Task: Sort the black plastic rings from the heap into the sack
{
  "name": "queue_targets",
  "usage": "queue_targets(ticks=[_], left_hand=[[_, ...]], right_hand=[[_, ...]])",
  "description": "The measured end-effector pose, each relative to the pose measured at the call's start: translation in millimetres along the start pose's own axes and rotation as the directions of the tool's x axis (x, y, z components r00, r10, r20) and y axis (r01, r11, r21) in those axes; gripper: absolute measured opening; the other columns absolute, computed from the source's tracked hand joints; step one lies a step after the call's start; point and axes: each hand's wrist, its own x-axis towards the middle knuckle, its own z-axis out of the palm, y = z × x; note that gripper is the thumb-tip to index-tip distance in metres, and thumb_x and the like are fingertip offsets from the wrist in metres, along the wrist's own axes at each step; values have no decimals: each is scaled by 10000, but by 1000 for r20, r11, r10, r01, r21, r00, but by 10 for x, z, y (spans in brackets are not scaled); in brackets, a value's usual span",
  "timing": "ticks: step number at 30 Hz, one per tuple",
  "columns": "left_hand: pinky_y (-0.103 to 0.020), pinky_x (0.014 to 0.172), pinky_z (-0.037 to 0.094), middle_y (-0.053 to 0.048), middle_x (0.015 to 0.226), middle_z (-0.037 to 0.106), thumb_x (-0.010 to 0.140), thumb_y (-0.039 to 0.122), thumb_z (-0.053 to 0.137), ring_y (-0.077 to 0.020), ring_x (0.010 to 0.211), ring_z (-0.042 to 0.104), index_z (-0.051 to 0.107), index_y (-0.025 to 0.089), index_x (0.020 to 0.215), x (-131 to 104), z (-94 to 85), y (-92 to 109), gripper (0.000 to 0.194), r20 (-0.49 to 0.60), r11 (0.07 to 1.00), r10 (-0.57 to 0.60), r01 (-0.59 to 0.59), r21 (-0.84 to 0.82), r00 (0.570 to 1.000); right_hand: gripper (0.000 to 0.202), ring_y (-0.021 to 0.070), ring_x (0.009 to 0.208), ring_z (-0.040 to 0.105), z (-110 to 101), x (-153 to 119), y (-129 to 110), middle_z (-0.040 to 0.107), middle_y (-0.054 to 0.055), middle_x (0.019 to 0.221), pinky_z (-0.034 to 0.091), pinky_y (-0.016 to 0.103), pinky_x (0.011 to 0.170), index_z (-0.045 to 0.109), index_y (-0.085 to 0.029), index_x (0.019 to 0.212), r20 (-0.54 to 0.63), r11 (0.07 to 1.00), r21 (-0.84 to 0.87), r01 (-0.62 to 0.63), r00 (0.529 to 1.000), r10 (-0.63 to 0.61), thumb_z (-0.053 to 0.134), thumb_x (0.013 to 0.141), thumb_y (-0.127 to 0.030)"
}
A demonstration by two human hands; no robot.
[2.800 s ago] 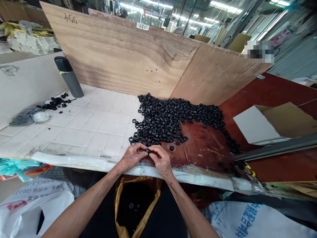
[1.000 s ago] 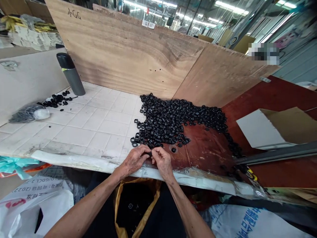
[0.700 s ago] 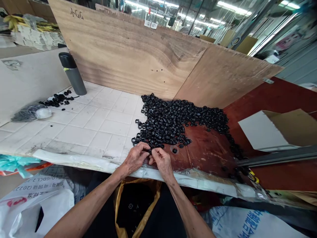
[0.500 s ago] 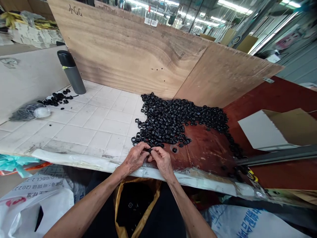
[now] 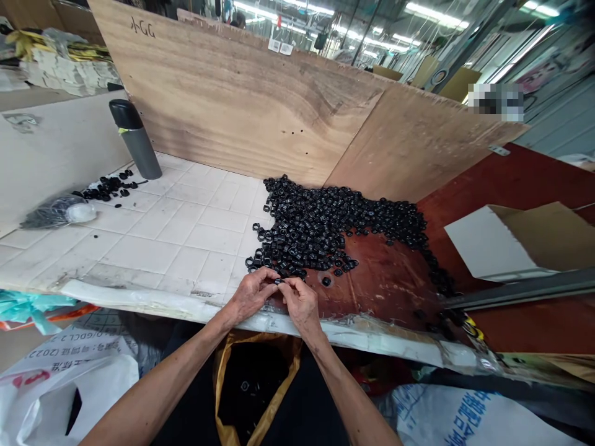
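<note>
Near the table's front edge, my left hand (image 5: 252, 295) and my right hand (image 5: 300, 301) meet fingertip to fingertip. Between them both pinch one small black part (image 5: 277, 281), mostly covered by the fingers. Just beyond the hands spreads a large pile of small black ring-like parts (image 5: 316, 217), reaching back to the wooden board. One loose black part (image 5: 326, 281) lies on the red-brown surface right of my right hand. Below the hands, an open yellow-edged bag (image 5: 292, 370) holds dark contents with a few small parts showing.
A grey bottle (image 5: 142, 145) stands at the back left, near scattered black bits (image 5: 109, 188) and a clear plastic bag (image 5: 51, 212). An upright wooden board (image 5: 242, 93) closes the back. An open cardboard box (image 5: 493, 244) and a metal bar (image 5: 515, 289) are at the right.
The fingers have shifted slightly around the small black part, and more of it shows between the fingertips. The camera view has moved a little.
</note>
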Motion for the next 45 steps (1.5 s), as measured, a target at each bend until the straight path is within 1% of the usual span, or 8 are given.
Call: queue_targets(ticks=[4,12,16,23,33,36,40,45], left_hand=[[-283,789,558,-38,966,700,878,261,664,-171,874,676,673,175,1016,-5,12,41,163,32,999,34,-35,34,999],[-281,763,551,-43,913,707,859,306,707,-166,812,666,670,160,1037,-9,7,-29,233,-77,999,-41,40,-17,996],[-288,766,553,-50,924,709,859,334,712,-174,827,672,670,158,1031,4,-1,-21,250,-70,999,-29,28,-23,997],[-300,771,575,-43,910,701,917,304,658,-177,824,692,649,163,1027,-171,13,86,179,69,999,-22,25,-39,997],[-337,949,543,-90,1162,675,986,115,448,-199,1105,665,573,216,1206,-798,121,175,273,166,807,298,-341,482,940],[-283,761,545,-21,898,697,968,189,543,-175,833,685,626,217,993,-692,44,331,90,289,804,87,-238,545,954],[-287,677,519,-2,786,642,924,337,665,-177,701,639,643,203,950,-284,49,391,138,52,686,96,-103,720,994],[-305,751,550,-73,1049,659,897,316,700,-214,855,690,638,241,1280,244,201,173,394,-27,491,158,-55,869,987]], right_hand=[[503,148,537,555,23,-6,-8,590,7,548,434,250,579,604,-201,624,-36,993,-112,-41,999,37,443,1024,-458],[412,122,498,492,-74,-75,-164,540,-22,528,418,240,546,635,-193,643,33,1000,-1,-17,999,17,549,969,-430],[228,124,562,532,-68,-65,-158,633,-8,708,455,234,560,707,-183,965,30,994,108,-15,999,12,648,893,-391],[213,138,505,573,-65,-195,-208,610,-32,589,473,239,539,669,-192,955,85,963,193,-187,981,173,636,897,-395],[313,122,390,429,-103,-668,-533,483,-62,457,415,253,457,577,-208,738,317,664,421,-618,786,531,618,868,-490],[313,179,485,546,-314,-502,-346,583,0,568,480,306,536,640,-199,788,155,881,91,-464,881,448,631,858,-504],[403,300,917,663,-601,-135,82,632,179,1152,547,441,840,678,-146,1149,-286,901,-380,-209,953,100,650,808,-359],[376,318,1071,634,-485,134,346,632,156,1144,529,452,963,683,-154,1216,-126,879,-476,-25,991,-40,618,865,-273]])
